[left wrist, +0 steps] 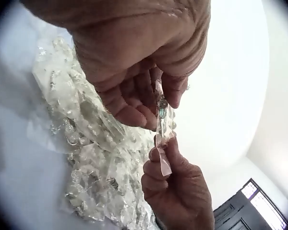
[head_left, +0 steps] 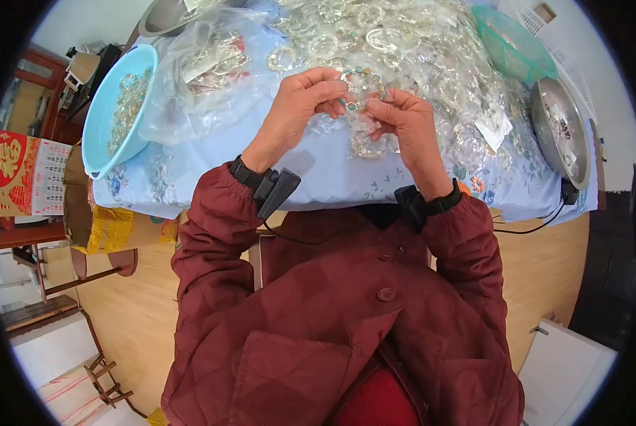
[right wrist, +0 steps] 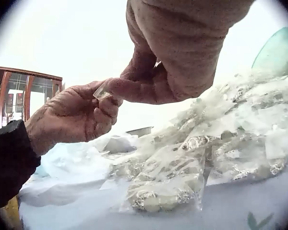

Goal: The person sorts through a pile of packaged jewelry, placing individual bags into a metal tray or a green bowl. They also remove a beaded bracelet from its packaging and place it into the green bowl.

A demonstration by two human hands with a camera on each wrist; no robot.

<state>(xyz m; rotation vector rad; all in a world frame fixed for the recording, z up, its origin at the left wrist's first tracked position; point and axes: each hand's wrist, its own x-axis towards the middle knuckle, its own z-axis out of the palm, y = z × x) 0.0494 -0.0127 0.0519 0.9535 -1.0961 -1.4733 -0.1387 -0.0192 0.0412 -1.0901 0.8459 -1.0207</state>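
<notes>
A beaded bracelet (head_left: 351,106) with turquoise and brown beads is held up over the near part of the table, inside a small clear plastic bag (left wrist: 164,165). My left hand (head_left: 297,106) pinches one side of the bag between thumb and fingers. On the opposite side my right hand (head_left: 412,128) grips it the same way. Seen from the left wrist, the bag is almost edge-on between the two hands. In the right wrist view, a clear corner of it shows at the fingertips, with the bracelet hidden.
A wide heap of bagged bracelets (head_left: 446,92) covers the table behind the hands. A blue basin (head_left: 91,135) and a large plastic bag (head_left: 169,106) lie to the left. Right stand a green basket (head_left: 510,46) and a metal bowl (head_left: 577,160). Floral cloth (head_left: 318,177) covers the table.
</notes>
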